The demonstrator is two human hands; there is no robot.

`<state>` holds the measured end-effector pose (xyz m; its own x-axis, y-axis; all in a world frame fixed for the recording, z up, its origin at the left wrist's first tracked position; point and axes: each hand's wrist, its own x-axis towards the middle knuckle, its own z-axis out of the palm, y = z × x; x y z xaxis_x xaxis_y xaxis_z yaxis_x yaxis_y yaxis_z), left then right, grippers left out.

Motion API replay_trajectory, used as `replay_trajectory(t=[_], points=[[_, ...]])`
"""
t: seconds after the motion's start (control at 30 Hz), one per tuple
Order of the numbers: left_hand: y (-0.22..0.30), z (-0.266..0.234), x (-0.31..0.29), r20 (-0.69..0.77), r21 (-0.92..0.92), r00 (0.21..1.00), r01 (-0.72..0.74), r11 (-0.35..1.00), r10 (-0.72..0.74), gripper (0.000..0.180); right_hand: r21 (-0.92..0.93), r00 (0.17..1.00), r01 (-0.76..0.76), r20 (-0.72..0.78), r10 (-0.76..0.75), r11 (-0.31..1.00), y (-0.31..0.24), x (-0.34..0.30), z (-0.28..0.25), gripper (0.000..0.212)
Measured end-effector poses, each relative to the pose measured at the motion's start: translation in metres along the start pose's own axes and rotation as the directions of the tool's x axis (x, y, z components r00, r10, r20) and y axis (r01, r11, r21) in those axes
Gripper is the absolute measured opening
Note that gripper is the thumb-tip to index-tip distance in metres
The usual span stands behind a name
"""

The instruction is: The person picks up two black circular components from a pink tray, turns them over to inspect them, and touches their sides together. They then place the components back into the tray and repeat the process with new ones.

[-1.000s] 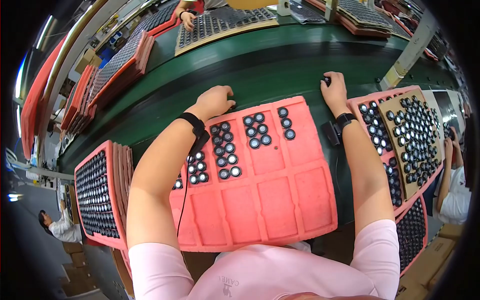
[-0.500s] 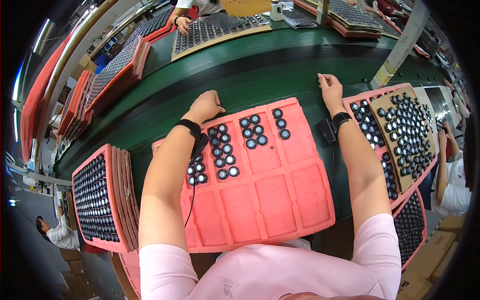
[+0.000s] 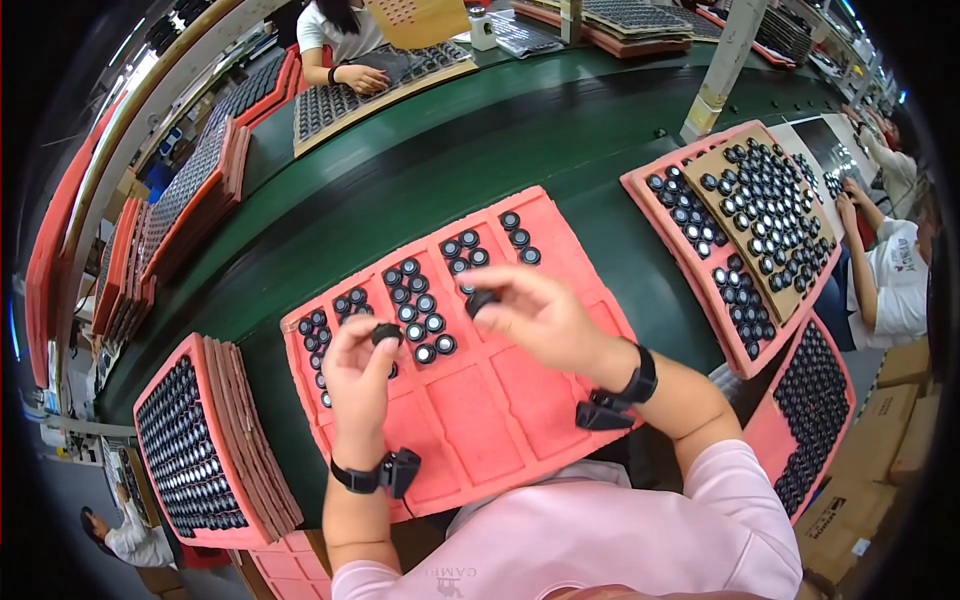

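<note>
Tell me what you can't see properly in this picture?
- Head view: the small black round part in the right hand is partly covered by its fingers.
- The left hand pinches another black part, too small for detail.
- The red foam tray: near edge hidden by the pink shirt.

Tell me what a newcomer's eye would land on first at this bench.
First, the big pink foam tray in the middle, on the green belt, its far pockets filled with small round black parts. Above it, the left hand and the right hand each pinch one black part in the fingertips. To the right, a brown board packed with the same parts lies on another pink tray.
</note>
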<state>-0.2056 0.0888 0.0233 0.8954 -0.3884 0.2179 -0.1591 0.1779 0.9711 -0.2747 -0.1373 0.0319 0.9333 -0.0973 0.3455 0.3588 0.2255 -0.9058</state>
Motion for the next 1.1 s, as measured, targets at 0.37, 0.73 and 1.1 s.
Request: replay_trajectory(t=[0.37,0.73,1.1], points=[[-0.035,-0.005,-0.033,-0.124,-0.044,0.988,-0.093,0.995,0.087,0.025,-0.238,0.986,-0.007,0.162,0.047,0.971,0.05,-0.018,0.03,0.027],[-0.033,-0.013,-0.042,0.023,0.098,0.989,-0.145,0.984,0.144,0.028,-0.366,0.969,0.049,0.243,0.045,0.929,0.058,-0.024,0.022,0.03],[-0.035,-0.007,-0.046,0.04,0.078,0.978,-0.205,0.976,0.203,0.043,-0.287,0.962,0.171,0.256,-0.097,0.942,0.058,-0.026,0.021,0.041]])
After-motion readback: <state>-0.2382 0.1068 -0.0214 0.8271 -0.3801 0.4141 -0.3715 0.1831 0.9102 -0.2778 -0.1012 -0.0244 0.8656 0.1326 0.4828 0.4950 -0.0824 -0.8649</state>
